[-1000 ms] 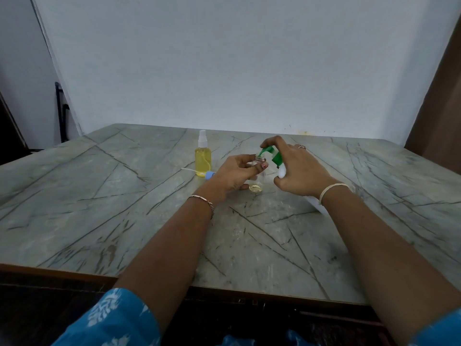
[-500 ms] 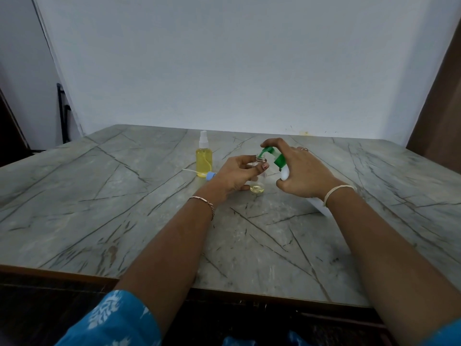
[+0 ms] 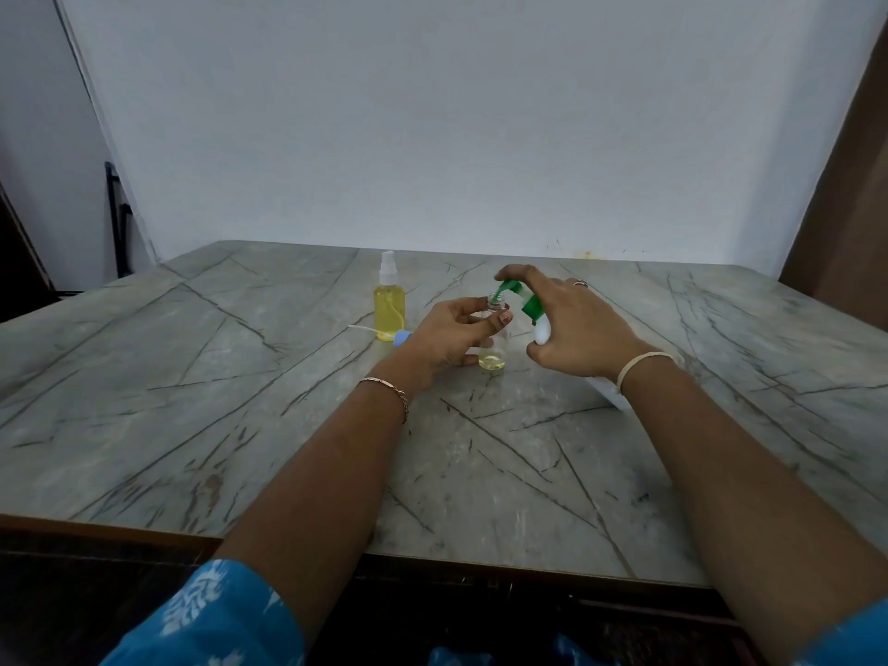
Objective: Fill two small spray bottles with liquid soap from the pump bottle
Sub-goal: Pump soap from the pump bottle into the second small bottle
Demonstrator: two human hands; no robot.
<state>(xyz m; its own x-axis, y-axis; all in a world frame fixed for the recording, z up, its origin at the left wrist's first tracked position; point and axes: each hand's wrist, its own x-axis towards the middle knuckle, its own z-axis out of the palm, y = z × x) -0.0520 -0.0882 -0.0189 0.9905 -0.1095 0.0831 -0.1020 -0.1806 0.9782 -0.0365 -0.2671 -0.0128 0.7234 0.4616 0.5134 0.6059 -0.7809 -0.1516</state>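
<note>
My left hand point(image 3: 449, 334) grips a small clear spray bottle point(image 3: 495, 350) with its top off, upright on the table, a thin layer of yellow soap at its bottom. My right hand point(image 3: 579, 329) holds the white pump bottle point(image 3: 542, 331) tilted toward it, one finger lying on the green pump head point(image 3: 519, 295), whose spout sits over the small bottle's open neck. A second spray bottle point(image 3: 389, 307), full of yellow liquid and capped with a white sprayer, stands to the left. A loose blue sprayer top with its white tube point(image 3: 384, 335) lies beside it.
The grey marble-patterned table point(image 3: 240, 401) reaches to a white wall behind. Its brown front edge runs below my forearms. A dark frame stands at the far left and a brown panel at the right.
The yellow layer in the open small bottle looks slightly deeper. Both hands and bottles stay in nearly the same place.
</note>
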